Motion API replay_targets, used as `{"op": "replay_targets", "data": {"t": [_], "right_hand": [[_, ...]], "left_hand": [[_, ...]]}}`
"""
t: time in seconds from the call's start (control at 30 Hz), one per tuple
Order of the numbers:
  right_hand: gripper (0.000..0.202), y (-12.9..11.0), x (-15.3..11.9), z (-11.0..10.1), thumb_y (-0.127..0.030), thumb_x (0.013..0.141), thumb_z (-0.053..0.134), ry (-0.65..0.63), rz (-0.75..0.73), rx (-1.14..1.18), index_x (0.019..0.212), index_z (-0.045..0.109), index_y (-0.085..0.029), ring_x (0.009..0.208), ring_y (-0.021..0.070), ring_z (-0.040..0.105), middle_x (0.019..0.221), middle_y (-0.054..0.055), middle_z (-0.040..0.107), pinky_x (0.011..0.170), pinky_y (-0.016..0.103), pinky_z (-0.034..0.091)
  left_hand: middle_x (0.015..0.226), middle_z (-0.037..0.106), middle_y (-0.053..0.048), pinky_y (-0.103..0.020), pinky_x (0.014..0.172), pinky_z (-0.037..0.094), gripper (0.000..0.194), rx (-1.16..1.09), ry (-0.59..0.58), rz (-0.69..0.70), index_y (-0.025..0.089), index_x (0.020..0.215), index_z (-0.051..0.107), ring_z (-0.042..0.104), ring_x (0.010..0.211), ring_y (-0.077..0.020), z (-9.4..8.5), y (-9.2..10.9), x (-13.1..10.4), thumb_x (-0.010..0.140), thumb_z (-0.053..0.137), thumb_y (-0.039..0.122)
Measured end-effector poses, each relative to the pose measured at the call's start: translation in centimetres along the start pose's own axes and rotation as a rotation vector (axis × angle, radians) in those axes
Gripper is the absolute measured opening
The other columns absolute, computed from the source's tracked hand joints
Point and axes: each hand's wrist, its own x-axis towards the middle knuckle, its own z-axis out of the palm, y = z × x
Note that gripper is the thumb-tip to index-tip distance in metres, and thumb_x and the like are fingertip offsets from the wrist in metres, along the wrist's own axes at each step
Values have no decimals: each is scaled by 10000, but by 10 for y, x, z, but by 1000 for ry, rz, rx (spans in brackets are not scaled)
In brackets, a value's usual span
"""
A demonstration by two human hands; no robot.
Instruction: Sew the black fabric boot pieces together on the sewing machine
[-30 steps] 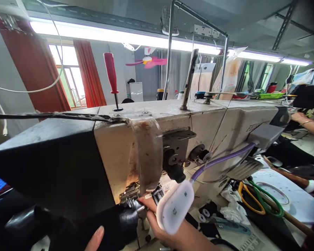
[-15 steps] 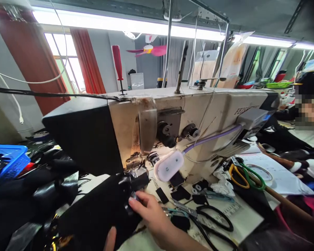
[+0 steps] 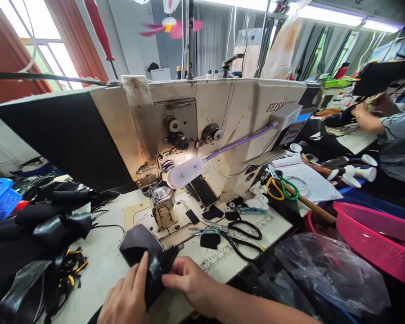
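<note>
A black fabric piece [image 3: 151, 265], partly shiny with a grey-lined flap folded up, is between my two hands in front of the sewing machine [image 3: 238, 105]. My left hand [image 3: 126, 292] grips its left side, the fingers lying along the cloth. On its right edge my right hand [image 3: 189, 279] has thumb and fingers pinched together. Beyond the piece stands the machine's raised metal sewing post [image 3: 164, 209], apart from the fabric. A white lamp [image 3: 185, 174] lights this spot. The lower part of the fabric is hidden behind my left hand.
Black-handled scissors [image 3: 241, 234], small snips [image 3: 204, 231] and black scraps [image 3: 210, 240] lie right of the post. Dark material [image 3: 23, 238] is heaped at left near a blue basket [image 3: 2, 198]. A pink basin [image 3: 374, 238] stands at right. Another person's hand [image 3: 360, 109] works farther back.
The black piece has come away from the sewing post toward me, and its flap now shows. My left hand has moved onto it. The view has dropped and shifted right.
</note>
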Motion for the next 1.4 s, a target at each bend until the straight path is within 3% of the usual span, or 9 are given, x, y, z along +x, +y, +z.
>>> {"op": "replay_targets", "data": {"t": [0.07, 0.2, 0.37, 0.5, 0.63, 0.8, 1.03, 1.23, 1.4], "right_hand": [[343, -20, -25, -37, -358, 800, 588, 29, -92, -386, 1045, 706, -149, 984, 264, 613, 981, 97, 697, 925, 406, 463], [600, -31, -74, -133, -1, 725, 435, 583, -135, -1441, 1316, 533, -26, 1093, 346, 552, 1186, 231, 598, 986, 559, 412], [589, -20, -91, -205, 37, 689, 397, 541, -29, -1692, 1241, 574, -66, 975, 290, 620, 1072, 172, 636, 894, 451, 506], [509, -40, -88, -176, -136, 711, 531, 503, -52, -1202, 1220, 532, -125, 1014, 266, 593, 1128, 127, 601, 895, 383, 488], [439, -54, -93, -103, -353, 750, 653, 160, 150, -699, 1136, 566, -164, 822, 227, 606, 917, 55, 638, 726, 305, 494], [692, -57, -86, -50, -513, 732, 669, -20, 42, -585, 1281, 482, -135, 1156, 309, 515, 1224, 142, 571, 985, 367, 392], [369, -77, -75, -46, -348, 650, 646, -31, 184, -777, 938, 543, -142, 837, 211, 521, 930, 54, 604, 721, 287, 406], [275, -57, -89, -49, -435, 747, 537, -30, 227, -621, 714, 440, -180, 584, 95, 332, 633, -41, 399, 511, 222, 248], [422, -33, -100, -57, -574, 865, 440, 246, 147, -670, 689, 470, -192, 547, 110, 378, 579, -36, 407, 520, 230, 294]], "left_hand": [[922, 687, -33, -335, 722, 489, 548, 25, -49, 53, 191, 1340, 448, 662, 763, -201, 0, 4, 10, 806, 498, 80], [931, 657, -61, -337, 663, 518, 490, -14, 61, 41, 132, 1278, 476, 668, 754, -220, -5, 10, 30, 859, 590, 359], [906, 643, -53, -319, 618, 532, 261, -128, 187, 58, 189, 1054, 542, 663, 693, -196, -8, 13, 48, 943, 439, 402], [937, 684, -44, -305, 714, 534, 264, -136, 267, 78, 192, 1116, 548, 677, 795, -189, -11, 14, 49, 946, 460, 374], [1004, 714, -43, -281, 721, 526, 264, -136, 308, 54, 198, 1126, 571, 687, 820, -179, -14, 15, 45, 935, 499, 365], [1016, 733, -45, -280, 745, 524, 270, -105, 373, 85, 186, 1147, 582, 694, 854, -182, -12, 14, 41, 935, 502, 333], [1020, 726, -40, -308, 762, 524, 267, -127, 266, 194, 174, 1148, 575, 679, 875, -185, -6, 16, 35, 908, 459, 153], [1032, 726, -30, -324, 733, 531, 332, -95, 175, 294, 183, 1131, 597, 680, 860, -194, -10, 27, 39, 837, 491, 70], [1031, 735, -57, -325, 733, 530, 326, -10, 182, 311, 153, 1133, 615, 689, 866, -203, -9, 34, 39, 829, 512, 91]]}}
